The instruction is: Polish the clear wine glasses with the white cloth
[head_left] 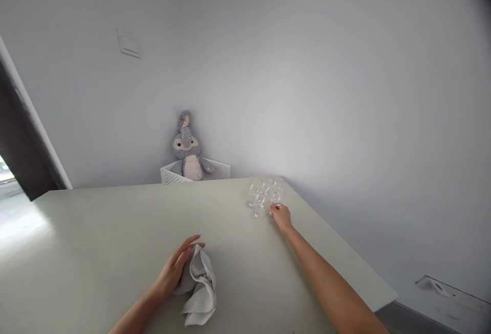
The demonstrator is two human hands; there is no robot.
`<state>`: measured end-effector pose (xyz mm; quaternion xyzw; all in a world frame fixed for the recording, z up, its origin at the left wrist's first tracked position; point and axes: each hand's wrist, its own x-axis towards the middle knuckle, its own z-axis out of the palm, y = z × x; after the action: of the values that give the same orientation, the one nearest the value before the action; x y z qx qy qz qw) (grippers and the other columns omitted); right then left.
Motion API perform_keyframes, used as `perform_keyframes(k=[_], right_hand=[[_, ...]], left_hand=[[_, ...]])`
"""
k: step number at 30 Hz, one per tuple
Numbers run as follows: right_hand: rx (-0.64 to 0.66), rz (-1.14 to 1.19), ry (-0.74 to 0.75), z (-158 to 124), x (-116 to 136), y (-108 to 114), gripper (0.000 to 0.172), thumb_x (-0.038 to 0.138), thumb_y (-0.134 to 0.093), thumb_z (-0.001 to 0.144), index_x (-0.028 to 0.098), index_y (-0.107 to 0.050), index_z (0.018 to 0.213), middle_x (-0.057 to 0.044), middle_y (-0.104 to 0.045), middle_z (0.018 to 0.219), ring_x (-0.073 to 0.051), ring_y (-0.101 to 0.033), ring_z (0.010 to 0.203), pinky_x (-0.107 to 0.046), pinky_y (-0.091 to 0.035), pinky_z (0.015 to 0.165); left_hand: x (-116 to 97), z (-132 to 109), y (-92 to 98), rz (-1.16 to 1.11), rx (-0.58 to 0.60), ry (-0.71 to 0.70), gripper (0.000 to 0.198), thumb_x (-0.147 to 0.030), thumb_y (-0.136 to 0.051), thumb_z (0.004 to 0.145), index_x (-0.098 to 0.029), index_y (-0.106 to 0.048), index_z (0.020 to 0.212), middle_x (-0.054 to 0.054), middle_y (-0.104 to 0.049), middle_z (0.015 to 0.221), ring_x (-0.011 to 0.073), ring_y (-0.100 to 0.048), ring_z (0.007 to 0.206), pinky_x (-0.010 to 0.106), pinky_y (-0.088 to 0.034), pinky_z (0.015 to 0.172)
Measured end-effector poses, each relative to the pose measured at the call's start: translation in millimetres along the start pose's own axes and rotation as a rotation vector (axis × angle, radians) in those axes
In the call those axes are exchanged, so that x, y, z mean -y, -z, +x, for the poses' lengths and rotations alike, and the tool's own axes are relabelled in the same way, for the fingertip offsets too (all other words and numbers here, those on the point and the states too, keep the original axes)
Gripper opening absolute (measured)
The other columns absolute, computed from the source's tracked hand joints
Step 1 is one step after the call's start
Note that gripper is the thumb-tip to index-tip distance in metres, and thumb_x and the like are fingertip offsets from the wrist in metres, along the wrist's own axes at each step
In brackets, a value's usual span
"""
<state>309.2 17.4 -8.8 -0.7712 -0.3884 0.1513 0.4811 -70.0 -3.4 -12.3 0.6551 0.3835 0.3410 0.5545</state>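
Note:
A crumpled grey cloth [201, 285] lies against the palm of my left hand [174, 270] at the front of the table. The thumb side is partly hidden, and the fingers are bent around the cloth's upper left edge. Farther off, my right hand [282, 216] reaches out with thumb and fingers pinched on a small clear glass [271, 216], mostly covered by the hand. Just beyond and to its left, several small clear glasses [262, 198] stand in a close cluster near the table's far right corner.
The pale table [115, 231] reaches toward the walls. Behind its far edge, a grey and white plush toy [192, 162] sits in a white perforated basket [220, 171]. A light switch [129, 45] is on the wall, and a socket panel [456, 295] is low at right.

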Motion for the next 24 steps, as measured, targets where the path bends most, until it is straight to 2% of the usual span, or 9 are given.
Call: perform_keyframes(k=[6,9,11,13,15,16,17,19,24], right_hand=[[0.007,0.049,-0.035,-8,7,8,0.016,0.031,-0.051,0.063,0.017,-0.057,0.069,0.001,-0.053,0.054,-0.013,-0.045,0.048,-0.023,-0.032,0.049],[0.032,0.082,-0.064,-34,9,15,0.023,0.033,-0.050,0.066,0.016,-0.056,0.080,0.001,-0.053,0.057,-0.012,-0.045,0.049,-0.023,-0.032,0.048],[0.083,0.102,-0.070,-65,14,12,0.024,0.036,-0.048,0.070,0.017,-0.056,0.082,0.001,-0.052,0.058,-0.012,-0.043,0.048,-0.023,-0.032,0.047],[0.227,0.141,-0.047,-104,22,4,0.026,0.041,-0.047,0.073,0.017,-0.056,0.082,0.001,-0.052,0.059,-0.012,-0.043,0.047,-0.023,-0.032,0.045],[0.579,0.243,0.039,-145,32,-9,0.035,0.045,-0.049,0.074,0.018,-0.056,0.094,-0.002,-0.057,0.070,-0.012,-0.047,0.051,-0.024,-0.034,0.045],[0.698,0.275,0.095,-163,38,-15,0.041,0.044,-0.054,0.072,0.018,-0.053,0.104,-0.003,-0.059,0.079,-0.013,-0.050,0.057,-0.024,-0.036,0.049],[0.768,0.291,0.143,-178,43,-20,0.051,0.042,-0.059,0.069,0.020,-0.048,0.114,-0.004,-0.059,0.088,-0.014,-0.053,0.064,-0.025,-0.038,0.055],[0.839,0.282,0.166,-196,53,-27,0.063,0.036,-0.066,0.065,0.022,-0.042,0.122,-0.003,-0.059,0.088,-0.014,-0.053,0.069,-0.025,-0.039,0.060],[1.045,0.460,-0.027,-196,73,-19,0.026,0.035,-0.060,0.070,0.017,-0.056,0.089,0.000,-0.055,0.072,-0.012,-0.050,0.060,-0.023,-0.038,0.051]], left_hand=[[1,-1,5.5,-0.022,0.138,0.005,0.058,-0.014,-0.043,0.063,-0.026,-0.046,0.121,0.005,-0.053,0.119,0.0179,-0.054,0.096,0.029,-0.043,0.078],[-4,-4,1.0,0.037,0.155,-0.013,0.060,-0.016,-0.049,0.064,-0.027,-0.043,0.122,0.004,-0.056,0.113,0.0171,-0.054,0.092,0.027,-0.043,0.077],[-8,-5,-4.2,0.123,0.113,-0.029,0.056,-0.019,-0.052,0.064,-0.027,-0.047,0.119,0.002,-0.060,0.100,0.0162,-0.055,0.086,0.026,-0.043,0.076],[-12,-5,-10.2,0.220,0.048,-0.024,0.046,-0.022,-0.054,0.065,-0.026,-0.054,0.111,0.000,-0.061,0.088,0.0149,-0.054,0.077,0.024,-0.043,0.070],[-17,-5,-15.9,0.276,0.013,-0.024,0.029,-0.025,-0.054,0.066,-0.023,-0.061,0.095,0.000,-0.061,0.080,0.0139,-0.053,0.070,0.022,-0.042,0.064],[-19,-6,-17.9,0.282,0.004,-0.033,0.021,-0.026,-0.054,0.067,-0.021,-0.062,0.086,0.000,-0.060,0.077,0.0135,-0.052,0.069,0.021,-0.041,0.061],[-21,-7,-19.1,0.275,0.000,-0.043,0.016,-0.027,-0.053,0.068,-0.020,-0.062,0.079,0.000,-0.059,0.075,0.0130,-0.051,0.067,0.020,-0.040,0.059],[-27,-9,-17.8,0.242,0.003,-0.048,0.015,-0.030,-0.050,0.071,-0.019,-0.059,0.075,-0.001,-0.057,0.071,0.0119,-0.049,0.064,0.019,-0.038,0.055],[-56,-5,5.8,0.321,0.039,-0.035,0.023,-0.039,-0.044,0.077,-0.018,-0.053,0.079,-0.002,-0.053,0.066,0.0114,-0.048,0.059,0.020,-0.036,0.051]])
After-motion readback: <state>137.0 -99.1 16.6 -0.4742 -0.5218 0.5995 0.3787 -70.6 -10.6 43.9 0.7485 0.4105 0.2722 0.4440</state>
